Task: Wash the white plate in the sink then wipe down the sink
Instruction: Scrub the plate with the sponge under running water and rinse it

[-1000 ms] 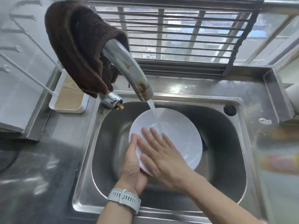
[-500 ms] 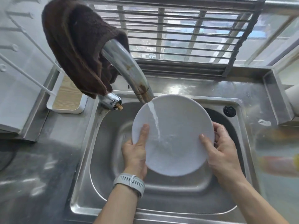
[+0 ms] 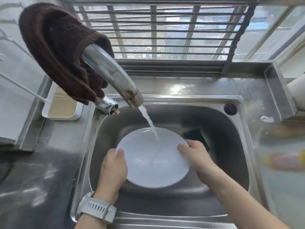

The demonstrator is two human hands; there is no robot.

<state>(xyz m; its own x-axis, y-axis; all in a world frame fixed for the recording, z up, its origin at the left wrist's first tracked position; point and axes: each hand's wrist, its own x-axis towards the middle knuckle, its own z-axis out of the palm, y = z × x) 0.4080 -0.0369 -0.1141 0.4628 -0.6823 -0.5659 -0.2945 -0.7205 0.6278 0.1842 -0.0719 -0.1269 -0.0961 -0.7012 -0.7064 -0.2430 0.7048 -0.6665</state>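
Both hands, left (image 3: 113,167) and right (image 3: 196,156), curled, gripping.

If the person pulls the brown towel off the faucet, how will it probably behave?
The brown towel hangs in soft folds over the faucet, so it is probably floppy and will sag from whichever corner is held. Its thick pile suggests little slipperiness and easy pinching. It looks dry, so likely light; wetted by the water stream, it would get heavier.

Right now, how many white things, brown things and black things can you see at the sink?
White: 3, the plate, the watch, the tray
Brown: 1, the towel draped over the tap
Black: 2, the sponge in the sink, the plug
Total: 6
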